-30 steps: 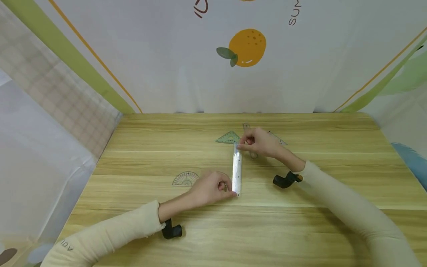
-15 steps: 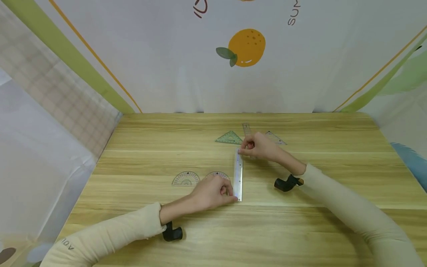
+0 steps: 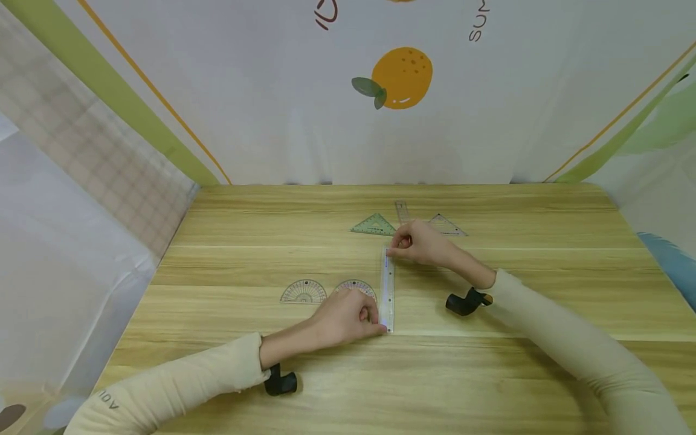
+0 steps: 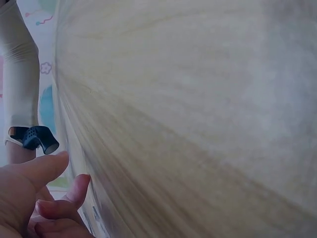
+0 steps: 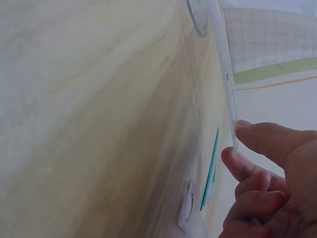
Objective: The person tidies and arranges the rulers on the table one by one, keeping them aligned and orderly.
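Note:
A clear ruler [image 3: 387, 290] lies lengthwise between my two hands, one at each end. My left hand [image 3: 348, 317] has its thumb and finger at the near end. In the left wrist view, the thumb and index fingertips of my left hand [image 4: 44, 198] show a small gap; the ruler there is hard to make out. With thumb and index finger, my right hand [image 3: 424, 243] pinches the ruler's far end. The right wrist view shows the ruler [image 5: 229, 84] edge-on, off the tabletop, gripped by my right hand [image 5: 277, 173].
Two clear protractors [image 3: 303, 292] lie left of the ruler, the right one partly behind my left hand. Toward the back are a green set square [image 3: 374, 225], another clear ruler [image 3: 402, 210] and a clear set square [image 3: 449, 226]. All are on the wooden table [image 3: 489, 374].
The ruler and both hands have come slightly toward me. The right protractor and the back-right set square show more than before. The other drawing tools stay put.

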`<state>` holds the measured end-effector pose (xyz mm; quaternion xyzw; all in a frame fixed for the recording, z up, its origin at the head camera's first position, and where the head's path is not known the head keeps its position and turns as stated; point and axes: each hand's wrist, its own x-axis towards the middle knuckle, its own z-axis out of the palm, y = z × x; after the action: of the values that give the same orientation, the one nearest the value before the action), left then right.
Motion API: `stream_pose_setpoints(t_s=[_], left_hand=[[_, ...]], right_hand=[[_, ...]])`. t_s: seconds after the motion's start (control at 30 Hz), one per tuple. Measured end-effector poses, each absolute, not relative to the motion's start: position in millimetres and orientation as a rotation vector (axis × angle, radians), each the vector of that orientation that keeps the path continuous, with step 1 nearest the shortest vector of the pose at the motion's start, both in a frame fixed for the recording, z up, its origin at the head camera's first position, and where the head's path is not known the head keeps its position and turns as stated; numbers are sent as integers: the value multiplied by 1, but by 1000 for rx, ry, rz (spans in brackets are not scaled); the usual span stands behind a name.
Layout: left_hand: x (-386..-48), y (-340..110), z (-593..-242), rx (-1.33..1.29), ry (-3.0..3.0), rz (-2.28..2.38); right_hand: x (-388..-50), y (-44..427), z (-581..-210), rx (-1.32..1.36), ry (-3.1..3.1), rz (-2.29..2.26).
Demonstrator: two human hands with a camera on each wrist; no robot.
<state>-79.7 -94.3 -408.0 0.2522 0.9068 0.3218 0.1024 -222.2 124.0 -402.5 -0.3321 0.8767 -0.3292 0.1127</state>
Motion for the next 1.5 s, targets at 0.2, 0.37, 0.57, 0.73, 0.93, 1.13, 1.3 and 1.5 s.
stream_pose_setpoints(t_s=[0.2,0.37,0.57,0.73,0.93,1.13,1.3,1.5], left_hand=[[-78,-95,-406,735,2658,955],[-78,-97,-406,723,2652,960],[-78,-98,-408,700,2651,966],[-77,-97,-409,699,2648,976],[-76,-97,-410,725,2656,983],[-76,-97,-410,731,2655,970],[-75,-96,-409,729,2652,961],[-74,-95,-409,722,2655,955]], right_hand=[[-221,124,-405,-997,2557,-992],[-220,124,-406,-1011,2541,-1024],[-219,125,-408,-1008,2564,-1000],[-218,125,-410,-1004,2578,-984],[-216,126,-410,-1028,2586,-971],[-215,127,-410,-1049,2571,-969],[-214,127,-410,-1026,2524,-1014],[-214,127,-412,-1004,2509,-1038]])
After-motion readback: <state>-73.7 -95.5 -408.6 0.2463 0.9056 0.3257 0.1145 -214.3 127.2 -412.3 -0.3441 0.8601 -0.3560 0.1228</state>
